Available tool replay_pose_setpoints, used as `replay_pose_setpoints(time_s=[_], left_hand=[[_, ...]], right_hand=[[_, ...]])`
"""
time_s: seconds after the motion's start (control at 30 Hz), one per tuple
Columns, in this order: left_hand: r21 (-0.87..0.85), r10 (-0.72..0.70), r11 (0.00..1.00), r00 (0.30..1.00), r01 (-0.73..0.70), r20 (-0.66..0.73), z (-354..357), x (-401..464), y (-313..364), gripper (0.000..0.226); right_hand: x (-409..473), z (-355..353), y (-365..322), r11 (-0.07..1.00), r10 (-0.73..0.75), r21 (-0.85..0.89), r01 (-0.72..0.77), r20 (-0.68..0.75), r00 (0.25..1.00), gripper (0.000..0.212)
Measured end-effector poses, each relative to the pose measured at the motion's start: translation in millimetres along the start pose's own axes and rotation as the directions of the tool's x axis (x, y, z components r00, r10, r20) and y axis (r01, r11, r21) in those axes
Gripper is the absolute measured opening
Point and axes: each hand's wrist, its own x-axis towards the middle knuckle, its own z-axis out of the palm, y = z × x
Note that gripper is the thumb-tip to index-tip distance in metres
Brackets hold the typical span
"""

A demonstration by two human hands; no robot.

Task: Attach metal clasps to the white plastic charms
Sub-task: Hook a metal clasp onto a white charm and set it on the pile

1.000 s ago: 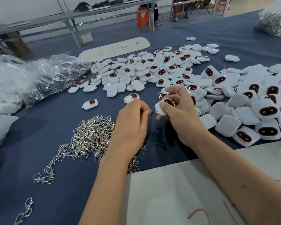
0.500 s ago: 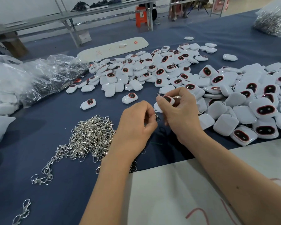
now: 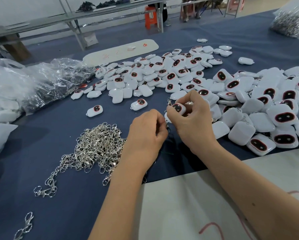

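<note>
Leftmost, crumpled clear plastic bags [image 3: 46, 80] lie at the bench [image 3: 41, 196] edge, and nearer the middle sits the tangled heap of metal clasps [image 3: 97, 146] on the blue cloth. Next comes the left hand [image 3: 146, 134], its fingers curled tight on something small at the tips, probably a clasp ring, though most of it is hidden. Touching it, the right hand [image 3: 192, 118] pinches a white charm [image 3: 179, 108] between thumb and fingers, dark face up, with a clasp [image 3: 169, 103] poking up beside it. To do this well, I would keep the charm steady, bring the ring's opening square to the charm's loop, and push through with a short twist instead of forcing it. Further right spreads the big pile of charms [image 3: 266, 108].
</note>
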Motion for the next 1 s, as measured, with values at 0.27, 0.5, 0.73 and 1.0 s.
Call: replay_pose_setpoints(time_s=[0.27,0.5,0.73,1.0], left_hand=[[-0.073,0.047,0.996,0.996,-0.052,-0.073,-1,1,-3,0.012],[-0.215,0.098,0.969,0.989,-0.12,-0.109,0,4,-5,0.02],[-0.195,0.018,0.98,0.986,-0.05,-0.165,-3,4,-11,0.015],[0.052,0.081,0.996,0.992,-0.076,-0.094,-8,3,-9,0.012]], right_hand=[[1,0,2,0.995,0.04,0.095,-0.039,-0.015,0.999,0.024],[3,-1,3,0.94,0.147,0.307,-0.148,0.027,0.989,0.022],[3,0,2,0.92,0.177,0.342,-0.193,0.078,0.981,0.024],[-6,0,-2,0.994,0.021,0.11,-0.023,0.026,0.999,0.028]])
